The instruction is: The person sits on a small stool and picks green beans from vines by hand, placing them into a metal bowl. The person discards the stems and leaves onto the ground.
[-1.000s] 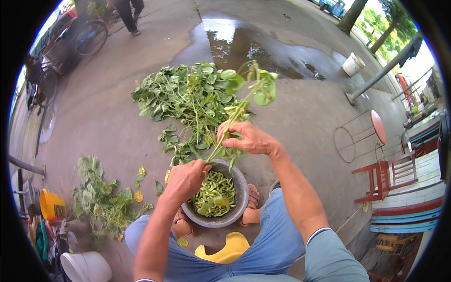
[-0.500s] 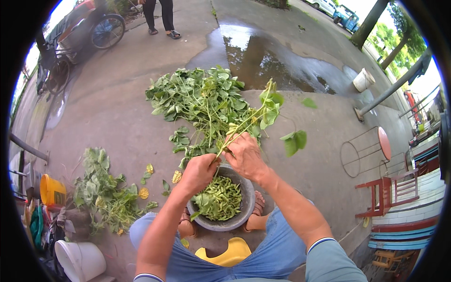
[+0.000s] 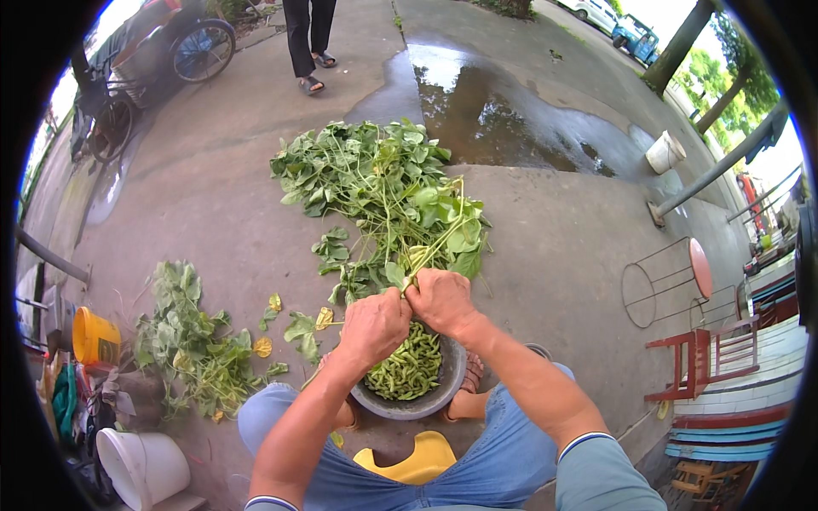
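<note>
My right hand (image 3: pixel 440 300) grips a leafy green plant stalk (image 3: pixel 447 230) that points up and away from me. My left hand (image 3: pixel 375 325) is closed on the lower end of the same stalk, touching the right hand. Both hands hover over a grey metal bowl (image 3: pixel 446 379) holding green pods (image 3: pixel 411 366), set between my feet. Beyond the hands lies a large pile of leafy stalks (image 3: pixel 375 179) on the concrete.
A heap of stripped leaves (image 3: pixel 192 341) lies at my left, by a yellow bucket (image 3: pixel 94 338) and a white bucket (image 3: pixel 141 464). A yellow stool (image 3: pixel 409 464) is under me. A wire stool frame (image 3: pixel 669 285), red chair (image 3: pixel 711 362), puddle (image 3: pixel 494 119), a standing person (image 3: pixel 308 43) and a bicycle (image 3: pixel 153 77) surround.
The stalk has been drawn lower and nearer the bowl, its leaves now over the pile. My hands have come together above the pods. My view has tilted slightly downward.
</note>
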Tool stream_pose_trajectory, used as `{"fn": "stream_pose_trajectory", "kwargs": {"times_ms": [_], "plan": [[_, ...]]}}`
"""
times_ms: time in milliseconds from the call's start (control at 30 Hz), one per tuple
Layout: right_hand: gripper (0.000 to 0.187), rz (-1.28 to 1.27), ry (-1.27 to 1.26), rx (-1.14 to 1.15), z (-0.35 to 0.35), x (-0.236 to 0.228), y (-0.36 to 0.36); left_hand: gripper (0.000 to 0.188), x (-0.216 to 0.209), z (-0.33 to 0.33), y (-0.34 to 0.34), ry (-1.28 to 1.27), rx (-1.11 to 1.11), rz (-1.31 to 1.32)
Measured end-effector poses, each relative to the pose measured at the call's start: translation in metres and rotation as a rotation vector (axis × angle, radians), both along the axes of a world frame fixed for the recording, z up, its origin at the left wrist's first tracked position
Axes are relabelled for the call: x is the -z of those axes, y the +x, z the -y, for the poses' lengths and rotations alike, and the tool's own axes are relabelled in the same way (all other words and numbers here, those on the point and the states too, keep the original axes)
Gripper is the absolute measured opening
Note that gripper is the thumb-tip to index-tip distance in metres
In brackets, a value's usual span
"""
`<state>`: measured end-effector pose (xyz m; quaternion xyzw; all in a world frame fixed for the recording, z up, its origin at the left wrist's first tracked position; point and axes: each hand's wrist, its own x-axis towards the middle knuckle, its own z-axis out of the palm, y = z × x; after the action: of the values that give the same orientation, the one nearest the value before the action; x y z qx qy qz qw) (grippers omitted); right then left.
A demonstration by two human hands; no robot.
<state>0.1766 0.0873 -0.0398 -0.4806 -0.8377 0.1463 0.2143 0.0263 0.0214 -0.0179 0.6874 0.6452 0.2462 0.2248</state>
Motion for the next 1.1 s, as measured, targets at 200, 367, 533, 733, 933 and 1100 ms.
{"fn": "stream_pose_trajectory", "kwargs": {"times_ms": [200, 367, 533, 733, 933, 1100], "plan": [[0.027, 0.184, 0.267, -0.028, -0.009, 0.034, -0.006, 0.048, 0.017, -0.008, 0.010, -0.055, -0.167, 0.095], [0.024, 0.492, 0.311, -0.087, -0.030, 0.075, -0.001, 0.044, 0.027, -0.018, 0.012, -0.092, -0.107, -0.044], [0.025, 0.587, -0.254, 0.403, -0.084, 0.089, 0.115, 0.046, -0.010, 0.000, -0.021, -0.083, -0.232, -0.087], [0.029, -0.428, -0.705, 0.309, -0.084, 0.046, 0.091, 0.026, -0.016, -0.015, -0.025, 0.031, -0.217, 0.111], [0.028, -0.610, -0.523, 0.170, -0.044, -0.038, 0.052, 0.018, -0.009, -0.014, -0.018, 0.270, -0.166, 0.312], [0.032, -0.710, -0.218, -0.042, -0.061, -0.042, 0.059, 0.027, -0.037, -0.010, -0.021, -0.118, -0.048, 0.913]]}}
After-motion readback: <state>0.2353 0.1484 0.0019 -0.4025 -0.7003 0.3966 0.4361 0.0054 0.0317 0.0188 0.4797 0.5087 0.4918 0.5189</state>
